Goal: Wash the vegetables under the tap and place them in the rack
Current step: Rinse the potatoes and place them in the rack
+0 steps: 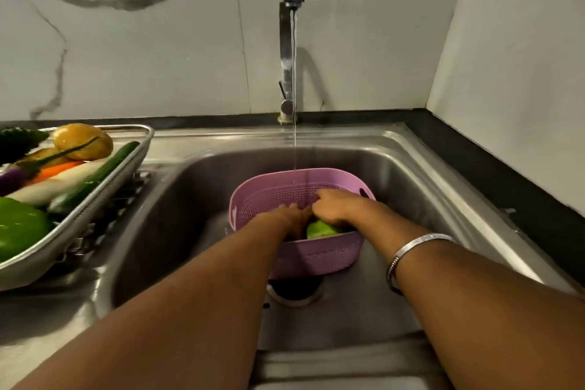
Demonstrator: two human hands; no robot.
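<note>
Green vegetable [321,229]: low in the purple colander [316,258], inside the sink [395,168], under both hands; probably wet, smooth and slippery, firm, light.
Hold: best cupped round the middle with both palms, not pinched at an end.
Left hand [289,215]: reaching down into the colander beside the vegetable; fingers hidden, grip impossible to tell.
Right hand [335,204]: curled over the top of the vegetable, seemingly gripping it.
Tap [289,51]: running, thin stream falling at the colander's far rim.
Rack [104,196]: left of the sink, already loaded with washed-looking produce.
Writing: none legible anywhere.
</note>
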